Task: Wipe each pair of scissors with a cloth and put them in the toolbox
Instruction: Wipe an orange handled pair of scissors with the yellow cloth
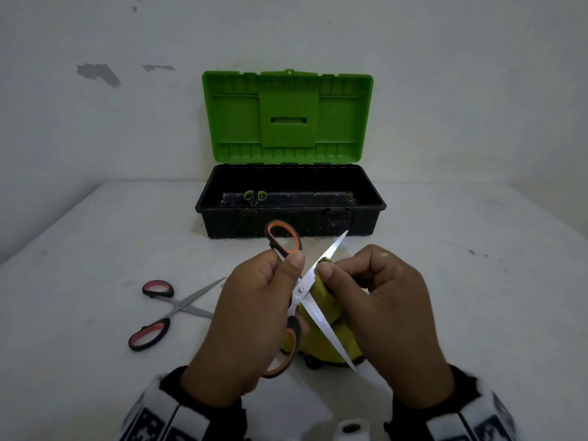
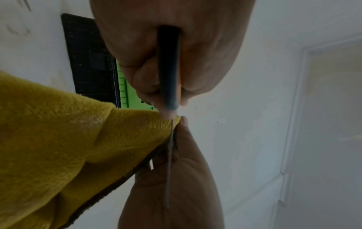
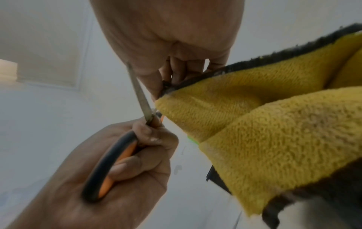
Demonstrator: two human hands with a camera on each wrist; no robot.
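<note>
My left hand (image 1: pixel 254 316) grips the orange-handled scissors (image 1: pixel 300 292) by the lower handle, blades spread wide in an X above the table. My right hand (image 1: pixel 375 297) pinches a yellow cloth (image 1: pixel 321 297) around the upper blade, near its middle. In the left wrist view the cloth (image 2: pixel 58 139) folds over the blade edge (image 2: pixel 169 162). From the right wrist view I see the orange and black handle (image 3: pixel 109 167) in the left palm and the cloth (image 3: pixel 264 124) hanging right. The toolbox (image 1: pixel 291 202) stands open behind, green lid up, with green-handled scissors (image 1: pixel 254 196) inside.
Red-handled scissors (image 1: pixel 171 308) lie open on the white table (image 1: pixel 477 281) to the left of my hands. The wall rises right behind the toolbox. A small white object (image 1: pixel 351 429) shows at the bottom edge.
</note>
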